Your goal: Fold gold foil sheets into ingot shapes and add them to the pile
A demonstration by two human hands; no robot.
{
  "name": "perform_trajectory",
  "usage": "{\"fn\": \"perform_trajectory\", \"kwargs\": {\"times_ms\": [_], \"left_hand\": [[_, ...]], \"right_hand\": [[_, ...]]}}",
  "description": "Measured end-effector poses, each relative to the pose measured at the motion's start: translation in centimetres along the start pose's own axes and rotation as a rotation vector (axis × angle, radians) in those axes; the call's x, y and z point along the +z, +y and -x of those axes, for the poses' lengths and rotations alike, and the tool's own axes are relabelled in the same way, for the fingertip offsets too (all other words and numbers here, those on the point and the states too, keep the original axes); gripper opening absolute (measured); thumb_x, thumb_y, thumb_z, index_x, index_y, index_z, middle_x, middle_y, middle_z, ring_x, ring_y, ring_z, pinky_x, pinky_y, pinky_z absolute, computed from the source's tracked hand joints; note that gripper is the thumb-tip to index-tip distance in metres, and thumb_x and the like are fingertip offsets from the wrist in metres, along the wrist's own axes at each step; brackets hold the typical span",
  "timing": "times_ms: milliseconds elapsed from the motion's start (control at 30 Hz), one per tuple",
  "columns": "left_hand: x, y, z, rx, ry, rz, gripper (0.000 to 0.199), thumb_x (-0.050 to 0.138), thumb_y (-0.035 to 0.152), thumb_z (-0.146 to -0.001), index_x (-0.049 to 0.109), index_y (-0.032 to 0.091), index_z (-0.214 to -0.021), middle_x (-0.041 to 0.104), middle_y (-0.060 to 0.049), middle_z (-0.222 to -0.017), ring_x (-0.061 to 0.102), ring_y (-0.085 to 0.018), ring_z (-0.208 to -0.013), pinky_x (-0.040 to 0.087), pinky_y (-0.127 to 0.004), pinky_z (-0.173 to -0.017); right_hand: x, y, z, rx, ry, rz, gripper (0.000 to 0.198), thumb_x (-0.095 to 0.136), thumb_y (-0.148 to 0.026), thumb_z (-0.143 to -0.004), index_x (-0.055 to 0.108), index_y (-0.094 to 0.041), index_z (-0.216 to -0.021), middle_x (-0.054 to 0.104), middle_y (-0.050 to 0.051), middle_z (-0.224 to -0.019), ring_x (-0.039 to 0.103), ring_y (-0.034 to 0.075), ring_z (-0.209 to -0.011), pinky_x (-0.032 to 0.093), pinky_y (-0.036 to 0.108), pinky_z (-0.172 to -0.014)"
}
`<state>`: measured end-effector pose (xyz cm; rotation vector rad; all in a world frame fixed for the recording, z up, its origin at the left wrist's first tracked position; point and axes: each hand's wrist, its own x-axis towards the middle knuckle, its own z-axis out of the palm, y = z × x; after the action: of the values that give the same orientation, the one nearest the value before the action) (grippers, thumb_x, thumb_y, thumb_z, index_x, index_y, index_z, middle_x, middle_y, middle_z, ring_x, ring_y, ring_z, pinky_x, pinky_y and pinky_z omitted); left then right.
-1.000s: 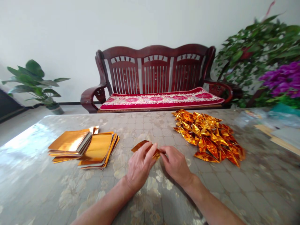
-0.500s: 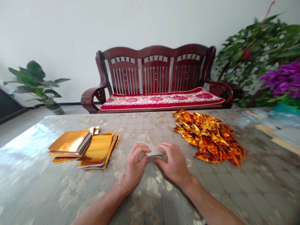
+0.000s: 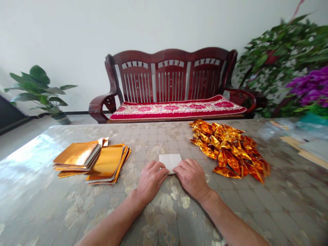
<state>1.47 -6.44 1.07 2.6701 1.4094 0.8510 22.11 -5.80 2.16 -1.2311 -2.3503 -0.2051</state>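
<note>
A small sheet of paper (image 3: 170,161), its pale side up, lies at the middle of the table between my hands. My left hand (image 3: 153,175) pinches its near left edge with the fingertips. At the near right edge, my right hand (image 3: 191,176) grips the same sheet, fingers curled together. The near edge looks folded, though my fingers cover part of it. To the left sit two overlapping stacks of gold foil paper (image 3: 107,162). A heap of folded gold foil pieces (image 3: 228,150) lies to the right of my right hand.
The table (image 3: 84,212) has a patterned, glossy cover. Plastic bags (image 3: 276,126) and flat boards (image 3: 312,148) lie at its right end. Beyond it stands a wooden bench (image 3: 167,75) with a red cushion. Potted plants (image 3: 41,89) flank the bench.
Both hands have drawn slightly nearer and closer together, fingertips now at the paper's near edge. The paper lies flatter, with more of its pale face showing.
</note>
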Motion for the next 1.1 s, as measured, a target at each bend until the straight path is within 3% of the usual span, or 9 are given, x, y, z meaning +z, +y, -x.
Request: {"fn": "perform_trajectory", "kwargs": {"times_ms": [200,367,533,700,1100], "left_hand": [[0.3,0.0,-0.4,-0.037,-0.097,-0.011,0.018,0.057,0.025,-0.095,0.072,0.025,-0.085,0.066,-0.003,-0.08,0.056,-0.018,-0.08,0.044,-0.029,-0.071],[0.3,-0.4,-0.7,-0.242,-0.121,0.151,0.016,0.061,0.026,-0.093,0.072,0.023,-0.082,0.07,-0.001,-0.081,0.061,-0.018,-0.082,0.043,-0.029,-0.077],[0.4,-0.6,-1.2,-0.39,-0.155,0.176,0.013,0.064,0.027,-0.089,0.074,0.024,-0.083,0.072,0.0,-0.081,0.063,-0.018,-0.084,0.042,-0.029,-0.077],[0.4,-0.7,-1.5,-0.42,-0.168,0.205,0.014,0.061,0.028,-0.091,0.075,0.025,-0.09,0.074,0.0,-0.088,0.065,-0.018,-0.088,0.043,-0.028,-0.08],[0.4,-0.5,-1.6,-0.415,-0.159,0.16,0.013,0.059,0.026,-0.091,0.071,0.024,-0.087,0.073,0.0,-0.085,0.064,-0.018,-0.086,0.04,-0.028,-0.077]], "right_hand": [[-0.2,0.1,0.0,0.05,-0.139,-0.058,0.016,0.059,-0.023,-0.095,0.073,-0.027,-0.089,0.065,0.002,-0.085,0.052,0.019,-0.087,0.033,0.033,-0.073],[0.3,0.6,0.0,0.15,-0.165,-0.17,0.015,0.06,-0.028,-0.095,0.074,-0.028,-0.092,0.067,0.001,-0.084,0.055,0.019,-0.085,0.036,0.032,-0.074],[0.6,0.7,-0.3,0.232,-0.167,-0.215,0.014,0.059,-0.024,-0.094,0.072,-0.026,-0.093,0.071,0.0,-0.088,0.058,0.019,-0.088,0.037,0.031,-0.077],[0.4,0.4,-0.7,0.317,-0.158,-0.175,0.008,0.06,-0.021,-0.092,0.067,-0.024,-0.09,0.07,0.0,-0.084,0.058,0.019,-0.083,0.036,0.031,-0.074],[0.9,0.6,-0.8,0.323,-0.171,-0.152,0.009,0.062,-0.023,-0.089,0.066,-0.024,-0.081,0.069,-0.001,-0.083,0.057,0.019,-0.084,0.034,0.031,-0.074]]}}
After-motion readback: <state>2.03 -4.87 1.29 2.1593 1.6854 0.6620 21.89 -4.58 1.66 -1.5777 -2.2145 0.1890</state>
